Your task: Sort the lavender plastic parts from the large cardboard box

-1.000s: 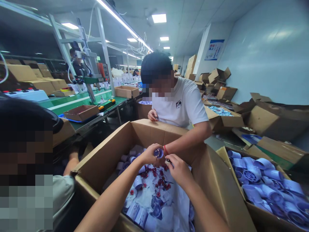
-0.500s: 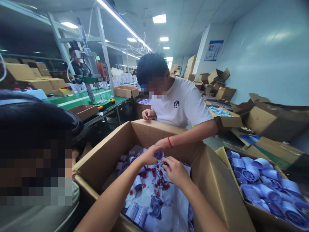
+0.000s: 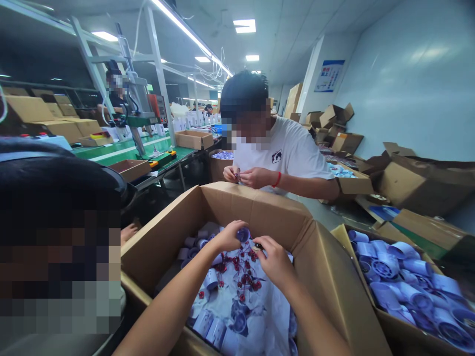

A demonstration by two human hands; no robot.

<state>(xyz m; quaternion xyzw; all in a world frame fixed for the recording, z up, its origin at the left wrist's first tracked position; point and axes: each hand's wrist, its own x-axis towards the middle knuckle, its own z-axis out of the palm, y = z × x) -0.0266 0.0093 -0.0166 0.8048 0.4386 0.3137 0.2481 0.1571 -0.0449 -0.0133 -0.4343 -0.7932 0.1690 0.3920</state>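
My left hand (image 3: 230,236) is closed around a purple plastic cup (image 3: 243,235), its round opening turned toward me. To the right of it, my right hand (image 3: 273,257) pinches a small round part (image 3: 257,246), dark on top with a pale edge; its exact kind is too small to make out. Both hands are over an open cardboard box (image 3: 256,202). Inside the box, red wired pieces (image 3: 245,279) lie loose on white sheeting (image 3: 256,311). More purple cups (image 3: 211,329) lie along the box's sides.
Across the box a co-worker in a white shirt (image 3: 285,148) holds something small in both hands. Another person (image 3: 55,198) sits close on my left. A second box (image 3: 345,247) full of purple cups (image 3: 411,277) stands at right. Behind runs a green workbench (image 3: 185,154) with a press machine (image 3: 137,94).
The co-worker's arm has drawn back out of the box, and both their hands now meet above its far edge. My right hand has shifted slightly right, away from the cup.
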